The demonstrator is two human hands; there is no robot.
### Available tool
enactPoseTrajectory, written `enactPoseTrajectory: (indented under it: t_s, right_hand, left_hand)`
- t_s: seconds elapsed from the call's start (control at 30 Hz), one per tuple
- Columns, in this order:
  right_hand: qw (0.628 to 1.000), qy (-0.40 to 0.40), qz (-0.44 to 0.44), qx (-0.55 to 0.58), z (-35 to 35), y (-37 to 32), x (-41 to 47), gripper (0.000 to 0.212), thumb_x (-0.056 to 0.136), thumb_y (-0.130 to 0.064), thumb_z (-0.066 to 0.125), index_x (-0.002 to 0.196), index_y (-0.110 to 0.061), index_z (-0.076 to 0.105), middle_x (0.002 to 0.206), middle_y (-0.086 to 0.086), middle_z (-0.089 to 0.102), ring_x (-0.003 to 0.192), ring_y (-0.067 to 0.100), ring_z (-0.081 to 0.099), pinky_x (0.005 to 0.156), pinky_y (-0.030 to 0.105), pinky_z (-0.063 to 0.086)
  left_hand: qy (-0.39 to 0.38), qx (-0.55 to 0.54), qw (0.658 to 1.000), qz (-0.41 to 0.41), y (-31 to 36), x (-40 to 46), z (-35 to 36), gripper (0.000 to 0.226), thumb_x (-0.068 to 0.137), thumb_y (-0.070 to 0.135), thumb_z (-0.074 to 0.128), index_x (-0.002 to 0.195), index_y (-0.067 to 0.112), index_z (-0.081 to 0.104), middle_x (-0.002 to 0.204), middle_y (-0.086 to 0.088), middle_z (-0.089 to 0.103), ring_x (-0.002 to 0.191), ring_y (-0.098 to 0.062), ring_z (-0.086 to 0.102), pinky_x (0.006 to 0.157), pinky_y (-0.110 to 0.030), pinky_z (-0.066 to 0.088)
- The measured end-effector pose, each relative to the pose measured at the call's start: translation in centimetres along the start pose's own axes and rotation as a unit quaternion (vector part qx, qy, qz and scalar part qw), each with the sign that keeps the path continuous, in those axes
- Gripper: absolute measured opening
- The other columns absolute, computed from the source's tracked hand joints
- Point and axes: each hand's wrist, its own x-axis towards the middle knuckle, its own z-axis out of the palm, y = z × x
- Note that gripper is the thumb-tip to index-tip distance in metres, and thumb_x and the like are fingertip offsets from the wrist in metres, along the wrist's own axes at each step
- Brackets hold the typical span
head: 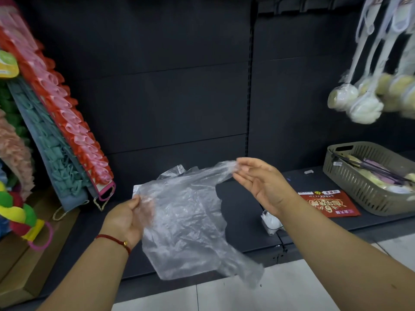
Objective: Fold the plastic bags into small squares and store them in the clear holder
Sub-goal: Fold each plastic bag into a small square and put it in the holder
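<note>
While held up over the dark shelf:
Plastic bag: spread, crumpled, unfolded
Left hand: pinches the bag's left edge
Right hand: fingertips pinch one stretched handle
Clear holder: on shelf, below right wrist
Basket: far right

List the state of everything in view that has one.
plastic bag: unfolded, crumpled, held in the air
left hand: pinches the bag's edge
right hand: fingertips pinch a bag handle
basket: on the shelf, holds items
red packet: lies flat
</note>
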Motion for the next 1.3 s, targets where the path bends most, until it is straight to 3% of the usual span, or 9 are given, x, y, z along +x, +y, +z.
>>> enactPoseTrajectory:
  t_s: [0.13,0.3,0.47,0.57,0.7,0.8,0.97,1.17,1.3]
  right_hand:
    - [0.997,0.054,-0.022,-0.047,0.4,1.1,0.2,0.064,0.09,0.019,0.042,0.146,-0.011,0.031,0.15,0.009,0.039,0.139,0.016,0.038,0.111,0.032,0.035]
    - [0.991,0.085,-0.066,-0.074,1.0,1.4,0.2,0.084,0.087,0.022,0.046,0.153,-0.019,0.013,0.159,0.001,0.02,0.146,0.011,0.023,0.116,0.028,0.025]
    - [0.978,0.136,-0.08,0.136,1.1,0.1,0.1,0.055,0.095,0.003,0.052,0.144,-0.014,0.033,0.135,0.009,0.053,0.123,0.017,0.057,0.11,0.036,0.04]
    - [0.956,0.138,-0.037,0.255,0.9,-0.9,0.1,0.034,0.096,-0.009,0.056,0.129,-0.013,0.046,0.12,0.012,0.061,0.102,0.028,0.07,0.097,0.041,0.051]
    - [0.951,0.155,-0.008,0.268,0.5,-0.8,0.3,0.019,0.097,-0.004,0.054,0.115,-0.009,0.053,0.121,0.017,0.061,0.091,0.024,0.073,0.088,0.036,0.057]
    - [0.948,0.165,-0.024,0.27,0.0,-0.7,0.3,0.025,0.096,0.006,0.049,0.117,-0.006,0.054,0.113,0.018,0.063,0.093,0.022,0.073,0.08,0.029,0.059]
    - [0.977,0.132,-0.013,0.165,-0.2,-0.9,0.4,0.036,0.092,0.014,0.051,0.123,-0.003,0.054,0.115,0.019,0.064,0.096,0.022,0.072,0.082,0.028,0.059]
    - [0.987,0.142,0.041,0.055,-0.4,-1.0,0.2,0.024,0.09,0.011,0.057,0.112,0.002,0.061,0.095,0.014,0.067,0.072,0.013,0.072,0.065,0.021,0.058]
    - [0.977,0.186,0.031,-0.096,-0.6,-0.7,0.4,0.017,0.087,-0.004,0.068,0.095,-0.019,0.069,0.088,0.0,0.069,0.077,0.009,0.061,0.062,0.023,0.04]
  left_hand:
    - [0.016,0.086,0.995,0.043,-1.0,0.0,0.4,0.024,0.104,0.013,0.042,0.089,0.007,0.06,0.09,-0.011,0.065,0.076,-0.023,0.061,0.064,-0.035,0.047]
    - [0.022,0.119,0.985,0.12,-2.1,-0.3,1.1,0.024,0.104,0.017,0.045,0.085,0.007,0.058,0.082,-0.011,0.063,0.07,-0.022,0.058,0.066,-0.034,0.049]
    - [0.026,0.134,0.959,0.249,-2.0,-0.8,1.6,0.02,0.103,0.015,0.044,0.086,0.012,0.054,0.062,0.005,0.062,0.058,-0.01,0.06,0.057,-0.026,0.048]
    - [0.006,0.107,0.96,0.257,-1.8,-1.0,1.8,0.02,0.101,0.01,0.046,0.084,0.015,0.056,0.074,-0.001,0.061,0.07,-0.019,0.06,0.063,-0.03,0.049]
    - [0.018,0.085,0.958,0.271,-1.8,-0.9,1.6,0.025,0.1,0.011,0.046,0.078,0.017,0.055,0.075,-0.003,0.058,0.067,-0.017,0.06,0.061,-0.027,0.049]
    - [0.04,0.099,0.944,0.313,-1.8,-0.9,1.7,0.028,0.102,0.01,0.041,0.077,0.013,0.051,0.053,0.011,0.057,0.05,-0.001,0.053,0.048,-0.013,0.043]
    - [0.07,0.117,0.917,0.374,-1.6,-0.7,1.3,0.03,0.105,0.012,0.038,0.076,0.015,0.046,0.056,0.002,0.05,0.043,0.0,0.045,0.048,-0.012,0.04]
    - [0.089,0.168,0.876,0.443,-0.3,-0.3,0.2,0.03,0.105,0.024,0.039,0.076,0.027,0.046,0.067,-0.002,0.043,0.052,-0.005,0.042,0.05,-0.022,0.041]
    - [0.1,0.214,0.858,0.456,-0.1,-0.4,-0.1,0.025,0.097,0.04,0.041,0.074,0.04,0.05,0.072,-0.004,0.049,0.068,-0.025,0.047,0.065,-0.041,0.045]
